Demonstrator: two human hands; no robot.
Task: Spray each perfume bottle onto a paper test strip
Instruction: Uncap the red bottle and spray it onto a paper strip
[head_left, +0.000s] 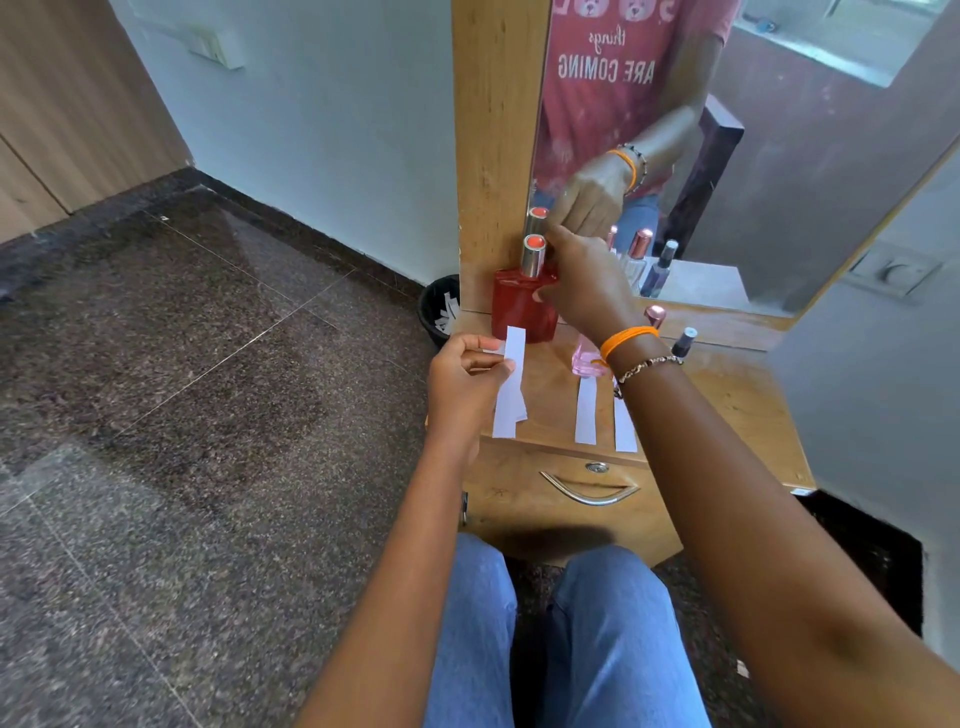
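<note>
A red perfume bottle (517, 306) with a silver, red-topped cap stands at the back left of the wooden dressing table (727, 395), close to the mirror. My right hand (582, 283) grips its upper part from the right, fingers curled near the cap. My left hand (467, 382) pinches a white paper test strip (511, 364) and holds it upright just in front of the bottle. Two more strips (586, 413) lie flat on the table. A pink bottle (587, 358) stands partly hidden behind my right wrist, and a dark slim bottle (684, 343) is further right.
A mirror (753, 156) rises behind the table and reflects my hand and the bottles. A black bin (439, 309) holding used paper strips sits on the floor left of the table. A drawer with a metal handle (589, 491) faces my knees.
</note>
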